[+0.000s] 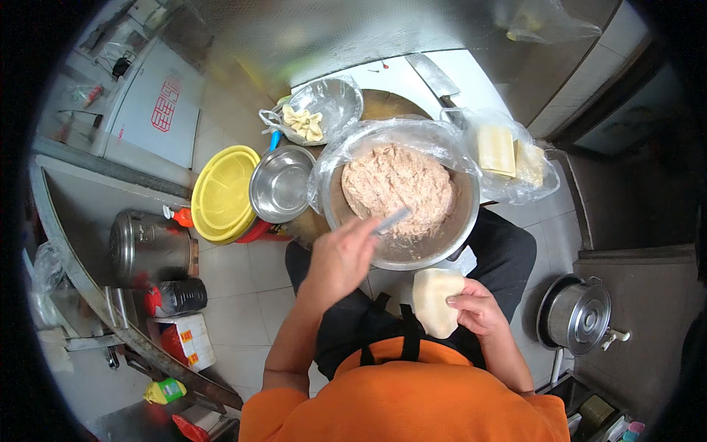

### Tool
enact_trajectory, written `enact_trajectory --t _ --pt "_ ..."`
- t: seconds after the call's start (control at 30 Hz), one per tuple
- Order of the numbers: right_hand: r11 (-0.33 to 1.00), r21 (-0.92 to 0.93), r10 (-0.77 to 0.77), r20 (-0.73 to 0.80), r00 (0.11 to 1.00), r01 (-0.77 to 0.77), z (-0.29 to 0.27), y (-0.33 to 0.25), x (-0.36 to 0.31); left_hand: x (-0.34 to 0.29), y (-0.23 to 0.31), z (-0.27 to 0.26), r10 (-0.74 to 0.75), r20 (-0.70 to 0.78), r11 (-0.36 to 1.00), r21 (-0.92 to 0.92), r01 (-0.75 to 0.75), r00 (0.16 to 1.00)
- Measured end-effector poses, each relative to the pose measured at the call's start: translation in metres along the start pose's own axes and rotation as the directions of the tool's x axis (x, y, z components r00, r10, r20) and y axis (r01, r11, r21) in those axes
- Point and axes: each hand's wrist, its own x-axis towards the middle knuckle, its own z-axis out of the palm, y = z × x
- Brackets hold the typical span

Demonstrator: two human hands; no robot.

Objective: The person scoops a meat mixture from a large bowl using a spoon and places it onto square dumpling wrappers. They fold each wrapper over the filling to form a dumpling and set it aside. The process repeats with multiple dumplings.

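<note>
My left hand (340,258) is closed around a thin grey stick-like spreader (392,219), whose tip reaches into the minced meat filling (401,184). The pinkish filling is heaped in a large metal bowl (465,234) in front of me, with a clear plastic sheet (368,132) over its far rim. Below the bowl, at my lap, my right hand (479,308) pinches the edge of pale, thin dough wrappers (436,300). Whether it is one wrapper or a small stack, I cannot tell.
Right of the bowl, a plastic bag holds stacked wrappers (496,150). A cleaver (433,75) lies on a white board behind. At far left, folded dumplings (303,124) sit in a plastic-lined bowl, near an empty metal bowl (281,184) and yellow baskets (224,193).
</note>
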Motion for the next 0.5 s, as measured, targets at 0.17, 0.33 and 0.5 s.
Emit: enact_trajectory --t 0.17,0.33,0.5 --pt "0.989 0.141 -0.03 -0.076 0.997 0.04 -0.004 0.003 0.009 0.009 -0.042 -0.018 -0.039 -0.202 0.904 0.41 0.12 0.979" --pt "0.997 0.023 -0.069 -0.221 0.973 0.076 0.006 -0.004 0.03 0.025 -0.061 -0.022 0.044 -0.141 0.867 0.497 0.032 0.989" --pt "0.989 0.036 -0.126 -0.308 0.943 0.144 0.01 -0.005 0.041 0.035 -0.071 -0.016 0.112 -0.153 0.765 0.644 0.014 0.982"
